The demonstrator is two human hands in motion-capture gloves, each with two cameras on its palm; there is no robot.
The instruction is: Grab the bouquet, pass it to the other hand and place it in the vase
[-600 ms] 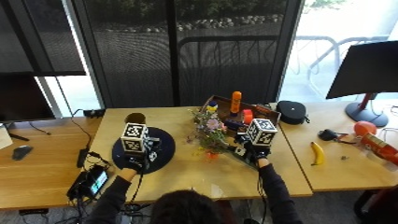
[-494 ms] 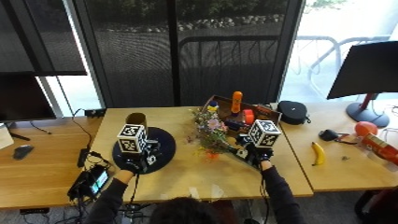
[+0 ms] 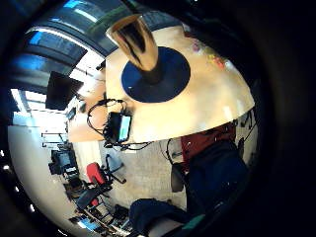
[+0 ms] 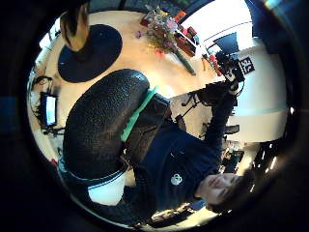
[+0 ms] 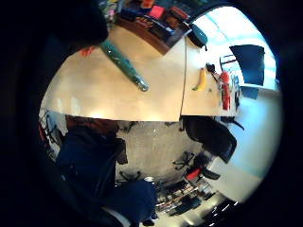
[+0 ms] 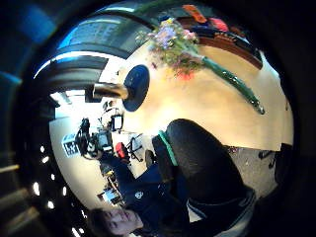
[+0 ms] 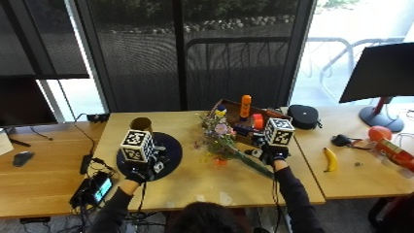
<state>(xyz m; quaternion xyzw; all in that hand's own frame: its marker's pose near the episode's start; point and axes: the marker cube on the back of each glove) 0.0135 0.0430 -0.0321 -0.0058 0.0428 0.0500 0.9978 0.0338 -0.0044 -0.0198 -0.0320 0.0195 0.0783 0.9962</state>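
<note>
The bouquet [image 7: 220, 141] lies on the wooden table, mixed flowers toward the window and its green-wrapped stems [image 7: 253, 166] pointing at the person. My right hand [image 7: 273, 154] hovers just over the stem end and holds nothing; its thumb [image 6: 207, 163] shows, apart from the stems [image 6: 232, 81]. A brown vase [image 7: 140, 125] stands upright at the back of a dark blue round mat [image 7: 169, 151]. My left hand [image 7: 138, 174] hovers at the mat's near edge, empty, thumb [image 4: 101, 130] relaxed. The left palm faces the vase [image 3: 138, 44].
Behind the bouquet, a wooden tray [image 7: 228, 108] holds an orange bottle [image 7: 246, 107] and red items. A black pouch [image 7: 302, 116], a banana [image 7: 330, 159] and a monitor [image 7: 382, 73] are to the right. A small screen device [image 7: 97, 189] with cables lies at the front left edge.
My right hand has shifted slightly to the right, staying by the stem end. The left hand, bouquet and vase have barely moved.
</note>
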